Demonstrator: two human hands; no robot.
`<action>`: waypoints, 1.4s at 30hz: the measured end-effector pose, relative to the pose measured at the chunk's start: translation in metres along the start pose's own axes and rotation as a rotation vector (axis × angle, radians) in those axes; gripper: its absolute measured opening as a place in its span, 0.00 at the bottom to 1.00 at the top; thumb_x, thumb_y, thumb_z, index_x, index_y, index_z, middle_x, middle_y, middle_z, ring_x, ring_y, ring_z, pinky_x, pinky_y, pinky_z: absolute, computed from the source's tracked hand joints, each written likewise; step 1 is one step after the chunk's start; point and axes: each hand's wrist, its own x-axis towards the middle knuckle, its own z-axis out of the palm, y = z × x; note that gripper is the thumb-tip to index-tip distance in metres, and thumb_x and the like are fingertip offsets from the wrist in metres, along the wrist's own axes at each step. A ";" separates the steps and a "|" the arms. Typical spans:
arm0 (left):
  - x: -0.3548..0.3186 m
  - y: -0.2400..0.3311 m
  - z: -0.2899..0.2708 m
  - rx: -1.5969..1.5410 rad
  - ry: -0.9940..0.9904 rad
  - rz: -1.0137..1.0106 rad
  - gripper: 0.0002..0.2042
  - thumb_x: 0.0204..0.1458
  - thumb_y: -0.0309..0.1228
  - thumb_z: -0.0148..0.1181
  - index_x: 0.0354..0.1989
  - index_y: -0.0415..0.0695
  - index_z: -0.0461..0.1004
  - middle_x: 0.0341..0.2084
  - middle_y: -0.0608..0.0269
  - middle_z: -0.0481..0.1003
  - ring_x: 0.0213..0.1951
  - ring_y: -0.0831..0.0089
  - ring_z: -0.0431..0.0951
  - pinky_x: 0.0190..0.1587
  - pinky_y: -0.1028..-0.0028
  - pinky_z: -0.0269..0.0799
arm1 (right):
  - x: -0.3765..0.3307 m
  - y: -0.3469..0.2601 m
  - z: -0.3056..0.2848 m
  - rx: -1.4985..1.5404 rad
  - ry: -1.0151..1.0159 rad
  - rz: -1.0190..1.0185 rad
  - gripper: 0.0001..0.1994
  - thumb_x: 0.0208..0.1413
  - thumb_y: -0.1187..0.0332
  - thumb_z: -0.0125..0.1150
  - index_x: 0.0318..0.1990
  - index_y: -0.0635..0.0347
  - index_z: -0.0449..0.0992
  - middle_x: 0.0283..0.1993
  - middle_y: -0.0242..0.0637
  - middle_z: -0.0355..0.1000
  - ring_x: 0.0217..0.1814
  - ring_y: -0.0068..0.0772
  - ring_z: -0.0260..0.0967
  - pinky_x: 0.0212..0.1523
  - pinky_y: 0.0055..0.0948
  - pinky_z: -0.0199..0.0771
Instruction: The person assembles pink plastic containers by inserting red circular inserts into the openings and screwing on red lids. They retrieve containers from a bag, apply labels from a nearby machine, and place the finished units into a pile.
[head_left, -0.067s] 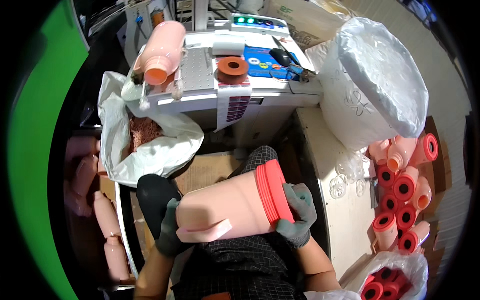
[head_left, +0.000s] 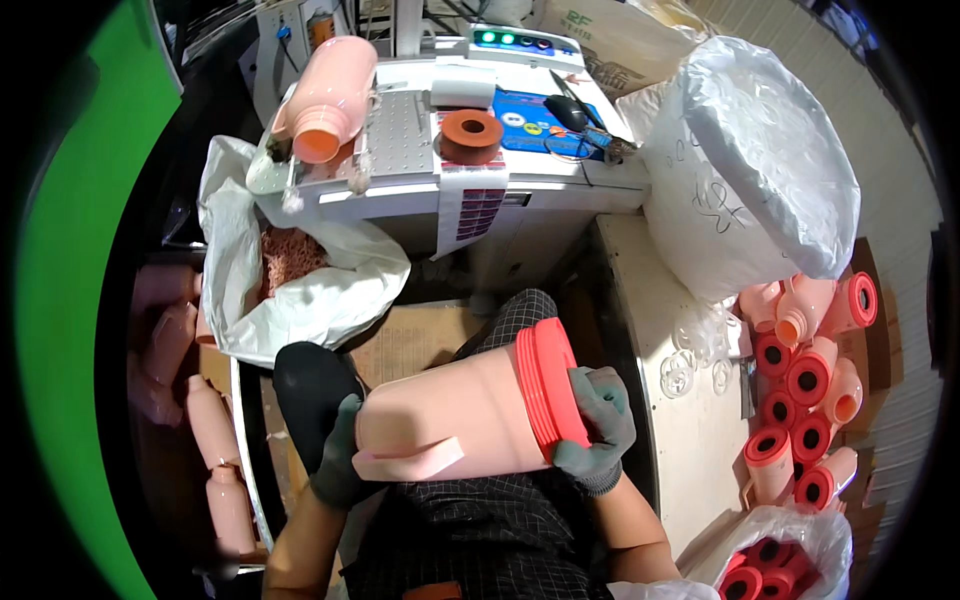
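Across my lap lies a large pale pink plastic jug body (head_left: 450,415) with a side handle (head_left: 410,460), tilted slightly upward to the right. A coral-red threaded base ring (head_left: 550,390) sits at its right end. My left hand (head_left: 343,460), in a grey-green glove, is closed around the left end; the jug hides most of its fingers. My right hand (head_left: 600,425), gloved alike, grips the red ring from the right, its fingers curled over the ring's outer face.
A similar pink jug (head_left: 332,95) lies on the white machine table (head_left: 400,175), near an orange tape roll (head_left: 471,136). An open white sack (head_left: 350,300) holds pink scraps. Pink bodies (head_left: 210,425) lie at left. A tall white bag (head_left: 710,190) and several red-ended jugs (head_left: 808,380) are at right.
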 end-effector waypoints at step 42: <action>-0.001 0.038 0.143 1.521 -0.247 1.311 0.17 0.67 0.39 0.60 0.55 0.39 0.73 0.43 0.57 0.74 0.48 0.52 0.72 0.53 0.50 0.69 | -0.049 -0.007 -0.198 0.311 1.100 0.473 0.19 0.66 0.67 0.62 0.61 0.64 0.71 0.56 0.41 0.77 0.59 0.45 0.75 0.58 0.39 0.74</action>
